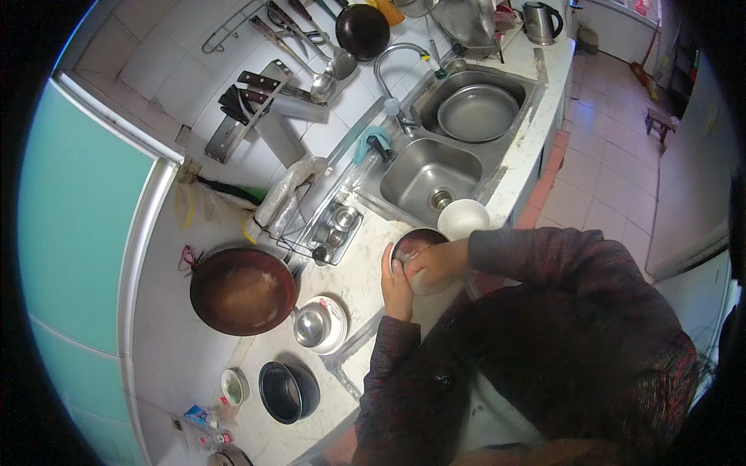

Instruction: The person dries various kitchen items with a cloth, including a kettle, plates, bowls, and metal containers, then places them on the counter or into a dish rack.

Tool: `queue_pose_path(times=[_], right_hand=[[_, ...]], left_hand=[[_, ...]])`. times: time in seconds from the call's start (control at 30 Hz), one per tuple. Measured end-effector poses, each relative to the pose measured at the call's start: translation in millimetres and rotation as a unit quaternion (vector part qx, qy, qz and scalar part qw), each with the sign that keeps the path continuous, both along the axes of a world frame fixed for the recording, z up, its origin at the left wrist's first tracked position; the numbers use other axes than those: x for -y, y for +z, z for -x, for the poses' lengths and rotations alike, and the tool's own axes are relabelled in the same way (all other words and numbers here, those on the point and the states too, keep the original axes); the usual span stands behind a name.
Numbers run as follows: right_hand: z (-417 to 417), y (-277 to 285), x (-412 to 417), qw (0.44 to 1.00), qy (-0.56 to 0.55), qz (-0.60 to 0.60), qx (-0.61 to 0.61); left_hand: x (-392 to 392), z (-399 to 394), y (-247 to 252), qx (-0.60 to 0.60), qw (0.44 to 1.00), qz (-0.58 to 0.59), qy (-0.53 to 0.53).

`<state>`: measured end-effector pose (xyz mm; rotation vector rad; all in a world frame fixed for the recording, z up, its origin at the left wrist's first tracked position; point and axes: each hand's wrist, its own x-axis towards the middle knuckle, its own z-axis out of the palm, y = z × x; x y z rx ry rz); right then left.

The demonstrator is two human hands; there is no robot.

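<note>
A round metal bowl stands on the counter just in front of me, near the sink's front corner. Pinkish contents, too unclear to name, lie inside it. My left hand grips its near left side, thumb at the rim. My right hand reaches into the bowl from the right; its fingertips are partly hidden, so whether they pinch anything is unclear. Close beyond my right wrist sits a white bowl, at the edge of the sink.
A double stainless sink holds a large round pan. Along the wall side are a wire rack, a brown wok and stacked dishes. A black pot stands lower left. Knives and ladles hang above.
</note>
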<state>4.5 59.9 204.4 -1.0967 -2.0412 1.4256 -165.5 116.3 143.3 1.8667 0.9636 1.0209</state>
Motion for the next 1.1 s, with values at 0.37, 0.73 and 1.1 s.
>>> queue_pose_path(times=[0.37, 0.73, 1.1], right_hand=[[-49, 53, 31, 0.838, -0.214, 0.036, -0.501], [15, 19, 37, 0.891, -0.209, -0.115, -0.385], [18, 19, 54, 0.85, -0.262, 0.216, -0.404]], left_hand=[[8, 17, 44, 0.371, 0.853, 0.366, -0.028], [-6, 9, 5, -0.035, 0.98, -0.064, -0.187], [-5, 46, 30, -0.109, 0.989, 0.057, -0.081]])
